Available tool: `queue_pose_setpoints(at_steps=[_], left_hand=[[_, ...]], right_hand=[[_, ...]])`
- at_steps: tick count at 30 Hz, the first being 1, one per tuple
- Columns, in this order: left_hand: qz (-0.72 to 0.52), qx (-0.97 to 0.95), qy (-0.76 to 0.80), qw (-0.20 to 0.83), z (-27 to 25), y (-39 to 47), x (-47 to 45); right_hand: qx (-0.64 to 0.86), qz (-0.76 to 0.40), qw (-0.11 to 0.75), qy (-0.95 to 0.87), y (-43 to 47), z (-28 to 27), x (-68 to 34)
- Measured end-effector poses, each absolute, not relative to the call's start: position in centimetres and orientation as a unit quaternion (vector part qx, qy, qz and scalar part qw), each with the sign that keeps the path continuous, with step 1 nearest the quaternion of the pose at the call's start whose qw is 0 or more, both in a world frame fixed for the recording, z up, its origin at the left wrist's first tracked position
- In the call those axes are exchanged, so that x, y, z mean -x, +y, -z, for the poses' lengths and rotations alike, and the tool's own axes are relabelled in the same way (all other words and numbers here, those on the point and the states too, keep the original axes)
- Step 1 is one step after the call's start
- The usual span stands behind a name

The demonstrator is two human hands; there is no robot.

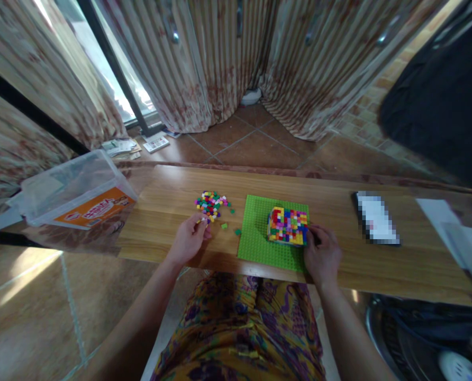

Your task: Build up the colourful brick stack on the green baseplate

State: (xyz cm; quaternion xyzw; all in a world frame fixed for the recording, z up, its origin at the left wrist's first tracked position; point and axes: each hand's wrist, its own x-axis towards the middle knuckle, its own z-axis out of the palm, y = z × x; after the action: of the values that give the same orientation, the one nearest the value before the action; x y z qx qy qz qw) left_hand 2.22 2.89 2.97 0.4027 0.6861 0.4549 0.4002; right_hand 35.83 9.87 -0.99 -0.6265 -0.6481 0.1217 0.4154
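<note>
The left hand (pixel 189 239) rests on the wooden board (pixel 339 264) with its fingers curled, the fingertips pinching what looks like a small brick at the near edge of a loose pile of tiny plastic bricks (pixel 211 204); the piece itself is too small to tell its colour. The pile is a scatter of red, yellow, green, pink and white cubes, with a few green strays (pixel 224 226) lying just beside it. The right hand (pixel 322 255) lies loosely bent against the right side of a blocky, multicoloured brick build (pixel 287 225), fingers touching its wall, not clamped round it. That build, a squat square block, stands on the far right part of a studded bright green baseplate (pixel 255 243), which lies flat in the middle of the board. Further left sits a clear plastic tub (pixel 65 185) with an orange label (pixel 95 208); its white lettering is too blurred to read. To the right lie a dark phone-shaped slab (pixel 376 218) and white papers (pixel 454 233). Striped curtains (pixel 220 58) hang behind, over terracotta floor tiles (pixel 255 143)
</note>
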Motion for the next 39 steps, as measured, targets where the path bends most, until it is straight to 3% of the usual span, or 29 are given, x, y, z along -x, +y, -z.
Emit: queue_pose_setpoints(at_steps=[13,27,39], left_hand=[[-0.41,-0.415,0.701,0.41,-2.9,4.1,-2.1],[-0.464,-0.412,0.673,0.403,-3.3,3.3,-2.6],[-0.417,-0.536,0.607,0.412,-4.4,3.3,-5.9]], right_hand=[[0.624,-0.128,0.418,-0.647,9.9,0.9,-35.7],[0.63,-0.134,0.416,-0.642,9.9,1.0,-35.8],[0.63,-0.133,0.416,-0.643,9.9,0.9,-35.7]])
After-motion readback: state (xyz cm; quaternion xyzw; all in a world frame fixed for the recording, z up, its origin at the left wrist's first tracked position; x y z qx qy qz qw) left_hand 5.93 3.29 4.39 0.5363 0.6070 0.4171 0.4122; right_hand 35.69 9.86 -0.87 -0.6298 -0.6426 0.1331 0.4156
